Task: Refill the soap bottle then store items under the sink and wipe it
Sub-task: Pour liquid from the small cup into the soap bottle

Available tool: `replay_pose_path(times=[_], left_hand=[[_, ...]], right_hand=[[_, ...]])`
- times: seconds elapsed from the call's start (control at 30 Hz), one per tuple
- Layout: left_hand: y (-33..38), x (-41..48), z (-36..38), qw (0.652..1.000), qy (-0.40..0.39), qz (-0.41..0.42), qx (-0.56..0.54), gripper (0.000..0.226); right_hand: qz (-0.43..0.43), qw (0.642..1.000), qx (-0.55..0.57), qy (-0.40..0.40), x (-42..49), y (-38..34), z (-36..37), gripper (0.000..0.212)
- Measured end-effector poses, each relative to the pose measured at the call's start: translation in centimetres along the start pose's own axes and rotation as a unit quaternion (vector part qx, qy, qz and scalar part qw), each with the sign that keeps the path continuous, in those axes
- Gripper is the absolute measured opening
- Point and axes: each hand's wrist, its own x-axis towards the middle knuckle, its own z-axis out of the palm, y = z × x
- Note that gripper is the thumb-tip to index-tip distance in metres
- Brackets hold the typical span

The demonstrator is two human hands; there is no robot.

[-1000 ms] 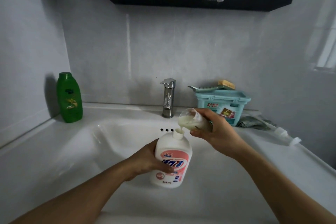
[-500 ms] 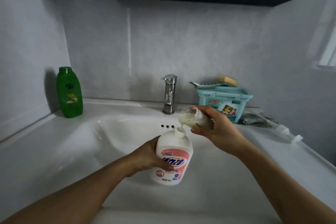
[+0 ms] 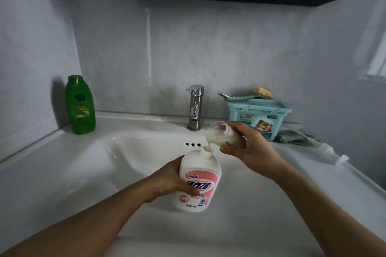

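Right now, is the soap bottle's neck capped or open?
Open: clear cup pours creamy liquid into the uncapped neck of the soap bottle.

Open along the left bench (image 3: 41,162) between green bottle (image 3: 80,106) and tap (image 3: 195,108), blocked at right rear by teal box (image 3: 258,118), rag (image 3: 294,135) and pump head (image 3: 328,150), mid-basin by soap bottle (image 3: 199,181) and tilted cup (image 3: 221,135).

The white, pink-labelled bottle (image 3: 198,183) sits nearly upright and uncapped, in front of the tap (image 3: 195,108). Just above its neck, a clear cup (image 3: 218,127) tipped sideways pours creamy soap (image 3: 212,137) in.
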Motion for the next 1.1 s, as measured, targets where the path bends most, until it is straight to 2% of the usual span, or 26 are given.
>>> replay_pose_path(times=[1.1], left_hand=[[-0.47,0.27,-0.08,1.0,0.006,-0.007,0.007,0.069]], right_hand=[[0.0,1.0,-0.008,-0.006,-0.04,-0.26,0.09,0.056]])
